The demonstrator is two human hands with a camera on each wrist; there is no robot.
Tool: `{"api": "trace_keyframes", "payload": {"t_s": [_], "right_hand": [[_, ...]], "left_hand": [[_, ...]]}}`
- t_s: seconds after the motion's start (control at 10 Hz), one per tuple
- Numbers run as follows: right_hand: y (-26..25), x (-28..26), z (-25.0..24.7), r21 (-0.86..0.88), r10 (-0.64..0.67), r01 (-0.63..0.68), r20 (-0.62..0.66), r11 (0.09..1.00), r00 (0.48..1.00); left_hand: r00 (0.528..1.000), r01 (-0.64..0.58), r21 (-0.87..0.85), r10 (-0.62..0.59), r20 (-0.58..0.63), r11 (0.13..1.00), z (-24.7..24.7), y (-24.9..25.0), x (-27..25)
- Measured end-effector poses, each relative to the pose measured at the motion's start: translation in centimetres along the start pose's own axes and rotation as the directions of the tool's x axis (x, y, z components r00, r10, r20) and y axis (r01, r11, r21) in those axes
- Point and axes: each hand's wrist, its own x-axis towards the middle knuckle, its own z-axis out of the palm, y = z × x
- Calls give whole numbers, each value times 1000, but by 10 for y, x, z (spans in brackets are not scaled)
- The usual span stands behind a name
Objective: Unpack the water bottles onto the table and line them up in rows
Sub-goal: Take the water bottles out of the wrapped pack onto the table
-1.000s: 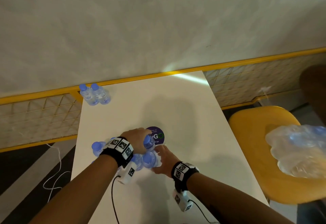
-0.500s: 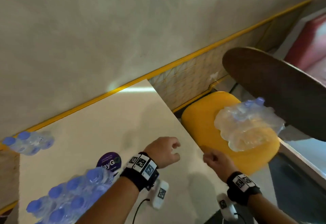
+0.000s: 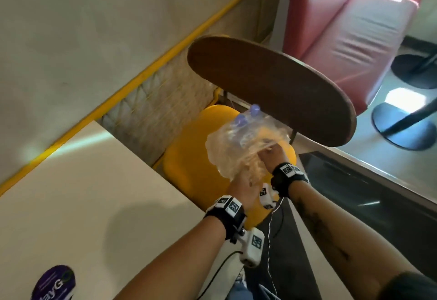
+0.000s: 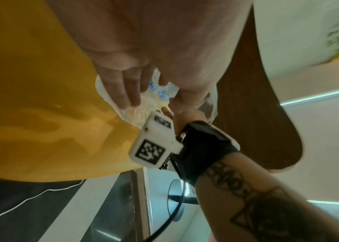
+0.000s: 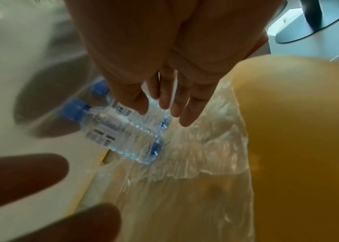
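Observation:
A crumpled clear plastic wrap (image 3: 236, 148) with two blue-capped water bottles (image 3: 247, 115) in it lies on the yellow chair seat (image 3: 189, 169), right of the white table (image 3: 94, 193). My left hand (image 3: 241, 186) lies at the wrap's near edge; in the left wrist view its fingers (image 4: 123, 93) are straight and touch the plastic (image 4: 137, 114). My right hand (image 3: 269, 155) is at the wrap's right side. Its straight fingers (image 5: 164, 101) reach onto a bottle (image 5: 121, 131) and the wrap (image 5: 201, 147). Neither hand visibly grips anything.
The chair's brown wooden back (image 3: 272, 86) rises just behind the pack. A purple sticker (image 3: 54, 283) is on the table's near left. A red bench (image 3: 343, 27) and black table bases (image 3: 402, 124) stand at the far right. A yellow rail (image 3: 142, 72) runs along the wall.
Both hands left the bottles on the table and moved right to the wrapped pack on the yellow chair. The view swung right, so the table's bottles are out of sight.

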Motion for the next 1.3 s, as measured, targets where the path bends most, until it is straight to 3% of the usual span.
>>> {"api": "trace_keyframes", "payload": {"t_s": [0.1,0.2,0.3,0.4,0.5,0.6,0.7,0.9,1.0,1.1,1.2,1.3], "right_hand": [[-10,21,4,-43,41,-39,30,998,999],[-2,36,0,-26,219,-218,100,976,971],[8,50,-1,-177,368,-339,176,924,913],[41,89,6,-179,361,-331,174,927,916],[18,69,-2,-311,283,-216,191,926,940],[11,65,-8,-201,263,-221,217,955,940],[10,75,-10,147,306,-339,206,929,929],[37,142,-3,387,313,-371,206,844,927],[26,129,-9,330,328,-385,216,862,920],[90,194,13,165,333,-355,144,920,932],[105,204,11,-116,274,-255,207,960,939],[55,146,-4,-176,212,-186,142,967,967]], "left_hand": [[991,-25,-53,17,-133,998,6,19,25],[991,107,97,-98,-94,989,1,31,49],[992,121,266,-125,-4,956,-8,41,65],[987,35,500,-107,117,865,-14,32,84],[977,82,623,-186,102,778,-17,13,111],[969,44,701,-202,145,712,-23,16,121],[982,-25,754,-125,142,656,-31,19,132],[972,-50,847,-169,163,529,-42,30,124],[974,-78,848,-143,178,524,-37,-14,156],[982,-93,818,-85,171,567,-23,-35,171],[995,-94,676,57,76,731,-22,-12,143],[996,-89,536,60,71,839,-21,13,111]]}}
